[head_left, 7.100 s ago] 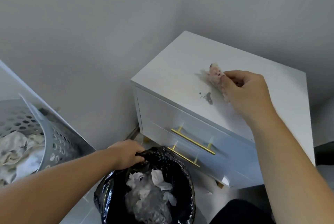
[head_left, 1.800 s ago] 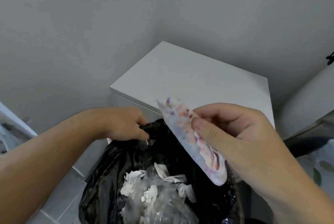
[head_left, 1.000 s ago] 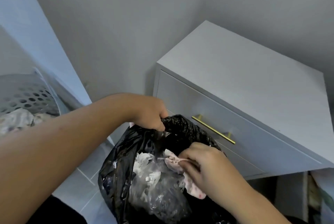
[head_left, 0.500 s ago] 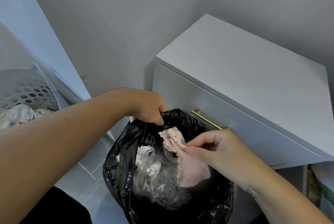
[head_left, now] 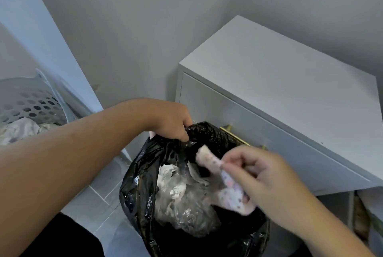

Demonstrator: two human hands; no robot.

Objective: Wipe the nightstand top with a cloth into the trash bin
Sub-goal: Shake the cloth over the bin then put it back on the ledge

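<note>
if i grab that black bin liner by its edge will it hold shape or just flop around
Probably floppy: the black bin liner is crinkled and gathers into folds where the left hand pinches its rim. It looks thin and glossy, so it may be a bit slippery. The crumpled paper and clear plastic inside seem light, so lifting should be easy, though the rim would likely sag inward.

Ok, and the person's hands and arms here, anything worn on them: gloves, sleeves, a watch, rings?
Nothing worn shows. The left hand and right hand are bare, without gloves, and both forearms are uncovered to the frame edge. No watch or bracelet shows. The right hand is motion-blurred, so rings cannot be ruled out.
</note>
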